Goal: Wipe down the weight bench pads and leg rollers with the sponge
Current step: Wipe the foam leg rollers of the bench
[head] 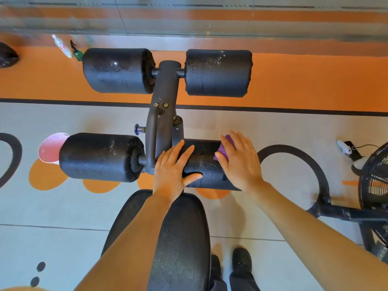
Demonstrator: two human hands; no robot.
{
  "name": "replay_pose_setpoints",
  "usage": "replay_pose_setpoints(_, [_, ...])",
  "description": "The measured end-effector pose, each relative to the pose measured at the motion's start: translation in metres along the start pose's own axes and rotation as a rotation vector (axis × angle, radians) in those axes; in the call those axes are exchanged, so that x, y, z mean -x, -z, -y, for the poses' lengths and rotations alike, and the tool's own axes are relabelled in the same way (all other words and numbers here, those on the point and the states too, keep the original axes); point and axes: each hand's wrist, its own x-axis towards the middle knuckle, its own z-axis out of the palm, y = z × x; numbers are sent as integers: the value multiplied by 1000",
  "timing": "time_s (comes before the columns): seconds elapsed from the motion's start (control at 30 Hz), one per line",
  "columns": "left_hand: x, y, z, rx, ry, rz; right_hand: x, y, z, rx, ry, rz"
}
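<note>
The purple sponge is pressed flat onto the near right leg roller by the right hand, fingers straight; the left hand, also spread, steadies the roller. Should the roller be turned under pressure, the sponge could be lost from this flat, unclosed grip.

The tiled floor carries the weight bench, a fan and 2 bottles.

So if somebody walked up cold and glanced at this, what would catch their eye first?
Probably the two hands on the near right leg roller: the right hand presses a purple sponge flat against it, while the left hand steadies the roller's inner end. Next, the far rollers glistening with droplets, set against a bright orange floor band. The black seat pad fills the bottom centre.
</note>
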Motion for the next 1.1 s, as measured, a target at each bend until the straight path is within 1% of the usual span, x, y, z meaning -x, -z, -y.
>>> replay_pose_setpoints(0.07, [-1, 1, -1, 5, 6, -8, -14, 1, -1, -15, -20, 45])
replay_pose_setpoints(0.1, [-2, 1, -1, 12, 11, -9, -15, 1, -1, -27, -10, 40])
replay_pose_setpoints(0.17, [-3, 0, -1, 26, 16, -8, -11, 0, 0, -43, 17, -13])
replay_pose_setpoints(0.23, [-4, 0, -1, 31, 19, -6, 2, -3, 2, -31, 32, -102])
replay_pose_setpoints(0.33, [-6, 1, 1, 50, 29, 10, 27, -10, 7, 40, 70, -217])
replay_pose_setpoints(0.4, [-7, 1, 2, 58, 32, 21, 41, -14, 10, 63, 87, -248])
replay_pose_setpoints(0.5, [-9, 2, 1, 70, 42, 30, 39, -15, 11, 71, 77, -243])
replay_pose_setpoints(0.6, [-12, 4, 0, 69, 47, 59, 11, -8, 14, 64, 86, -177])
replay_pose_setpoints(0.73, [-15, 6, 0, 51, 63, 90, -40, 1, 13, -76, 65, 116])
replay_pose_setpoints(0.8, [-20, 8, 1, 51, 81, 119, -49, -3, 11, -91, 67, 158])
replay_pose_setpoints(0.87, [-25, 9, 1, 64, 92, 157, -42, -4, 12, -83, 66, 97])
replay_pose_setpoints(0.97, [-29, 10, 2, 83, 99, 177, -8, -4, 22, 13, 90, -121])
replay_pose_setpoints(1.0, [-29, 10, 2, 88, 95, 171, 4, -7, 25, 63, 94, -159])
replay_pose_setpoints(1.03, [-28, 9, 3, 92, 90, 165, 16, -11, 27, 104, 91, -152])
replay_pose_setpoints(1.1, [-25, 7, 3, 90, 72, 145, 33, -19, 28, 108, 67, -90])
